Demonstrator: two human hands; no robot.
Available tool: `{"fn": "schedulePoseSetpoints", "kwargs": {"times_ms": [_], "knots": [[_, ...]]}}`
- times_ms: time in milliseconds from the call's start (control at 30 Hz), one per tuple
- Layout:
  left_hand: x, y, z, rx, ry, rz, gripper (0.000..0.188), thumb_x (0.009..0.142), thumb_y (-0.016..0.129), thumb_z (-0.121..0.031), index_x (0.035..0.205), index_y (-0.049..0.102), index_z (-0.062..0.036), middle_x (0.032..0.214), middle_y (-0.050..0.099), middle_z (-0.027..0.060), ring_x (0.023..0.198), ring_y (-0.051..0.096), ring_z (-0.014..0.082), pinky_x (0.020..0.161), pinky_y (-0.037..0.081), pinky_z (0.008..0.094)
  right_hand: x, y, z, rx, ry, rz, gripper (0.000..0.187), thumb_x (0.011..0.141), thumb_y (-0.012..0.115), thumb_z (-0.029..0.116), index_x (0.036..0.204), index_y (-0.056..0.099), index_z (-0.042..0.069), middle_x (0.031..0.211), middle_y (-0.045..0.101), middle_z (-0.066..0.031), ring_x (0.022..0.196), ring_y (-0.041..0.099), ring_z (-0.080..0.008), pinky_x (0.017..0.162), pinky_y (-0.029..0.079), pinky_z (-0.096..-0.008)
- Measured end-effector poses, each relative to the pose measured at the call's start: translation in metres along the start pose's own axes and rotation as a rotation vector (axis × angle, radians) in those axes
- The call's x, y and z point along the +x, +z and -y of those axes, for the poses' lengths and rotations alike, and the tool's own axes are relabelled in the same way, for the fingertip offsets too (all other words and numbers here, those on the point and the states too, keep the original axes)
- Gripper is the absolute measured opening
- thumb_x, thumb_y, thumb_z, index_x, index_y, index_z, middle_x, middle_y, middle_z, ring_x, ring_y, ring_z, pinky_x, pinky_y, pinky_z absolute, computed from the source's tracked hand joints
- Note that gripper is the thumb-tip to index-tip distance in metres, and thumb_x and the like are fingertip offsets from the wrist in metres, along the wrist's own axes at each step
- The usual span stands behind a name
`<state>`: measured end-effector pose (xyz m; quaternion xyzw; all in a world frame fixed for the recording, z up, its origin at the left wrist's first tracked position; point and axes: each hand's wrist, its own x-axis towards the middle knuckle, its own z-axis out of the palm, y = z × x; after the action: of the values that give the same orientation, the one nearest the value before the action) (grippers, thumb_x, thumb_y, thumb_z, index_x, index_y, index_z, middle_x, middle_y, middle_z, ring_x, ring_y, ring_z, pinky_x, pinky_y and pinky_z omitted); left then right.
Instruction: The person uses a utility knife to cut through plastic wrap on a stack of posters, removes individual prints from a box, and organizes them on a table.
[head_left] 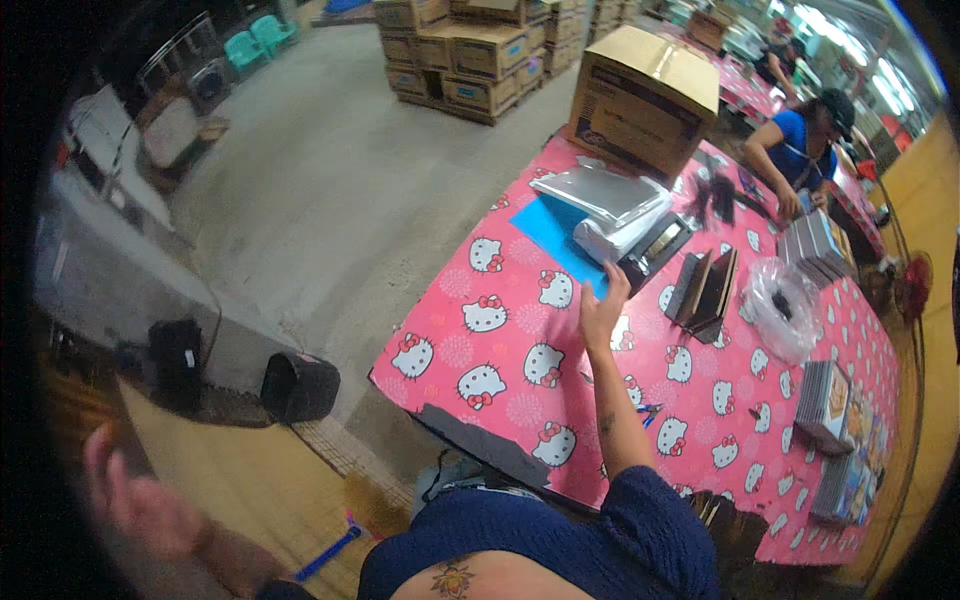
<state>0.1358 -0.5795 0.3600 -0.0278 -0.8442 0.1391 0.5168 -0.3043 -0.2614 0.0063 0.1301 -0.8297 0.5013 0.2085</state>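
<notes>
Blue sheet sits just ahead of the right hand, on the far side of the table

Blue sheet (548, 228) lies flat on the pink patterned tablecloth (470, 350), partly tucked under a stack of clear plastic sleeves (607, 190) and a white bundle (615, 235). Its exposed corner points back toward the person; the long edge runs diagonally, from near-right to far-left in the head view.

Right hand (601, 308) is stretched out over the table, fingers (617, 278) loosely spread and pointing up-table, empty, nothing pinched. Fingertips are just beside the sheet's near edge and the dark tray-like device (655, 247); cannot tell whether they touch either. The sheet lies ahead and slightly left of the palm.

Left hand (140, 500) is blurred, well apart, hanging off the table over the floor at lower left. Fingers look open, holding nothing. So the right hand is clearly the nearer one.

Around it: dark upright folders (705, 290) to the right of the hand, a crumpled clear bag (782, 305) beyond them, stacks of flat cases (828, 400) along the right edge, a cardboard box (645, 95) at the far end. Another person in a blue top (795, 140) works at the far right corner.
</notes>
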Motion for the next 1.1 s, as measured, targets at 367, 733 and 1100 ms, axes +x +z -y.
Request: {"fn": "schedulePoseSetpoints", "kwargs": {"times_ms": [367,733,1100], "knots": [[-0.093,0.259,0.074,-0.468,-0.623,0.603,0.023,0.085,0.062,-0.006,0.107,0.062,-0.0007,0.117,0.057,0.0165,0.108,0.056,0.0338,0.092,0.045,0.0404,0.139,0.062,0.02,-0.68,0.147,0.039,0.044,0.075,0.069,0.016,0.117,0.062,0.009,0.14,0.04,-0.0245,0.113,0.055,-0.0413,0.097,0.045,-0.0445],[-0.152,0.36,0.221,-0.853,-0.425,0.851,0.023,0.085,0.065,-0.018,0.105,0.065,-0.0059,0.103,0.061,0.0132,0.094,0.061,0.0324,0.08,0.051,0.04,-0.091,0.202,0.119,-0.61,0.255,-0.152,0.028,0.081,0.071,0.017,0.106,0.067,0.006,0.103,0.056,-0.0159,0.098,0.055,-0.0348,0.084,0.046,-0.0432],[-0.131,0.449,0.209,-1.216,-0.154,0.987,0.029,0.085,0.066,-0.02,0.11,0.064,-0.0064,0.101,0.061,0.0147,0.092,0.061,0.0317,0.08,0.05,0.0402,-0.095,0.137,0.096,-0.756,0.593,-0.501,0.054,0.086,0.062,0.023,0.134,0.047,0.004,0.139,0.035,-0.0285,0.13,0.033,-0.0432,0.109,0.027,-0.0512]]}}
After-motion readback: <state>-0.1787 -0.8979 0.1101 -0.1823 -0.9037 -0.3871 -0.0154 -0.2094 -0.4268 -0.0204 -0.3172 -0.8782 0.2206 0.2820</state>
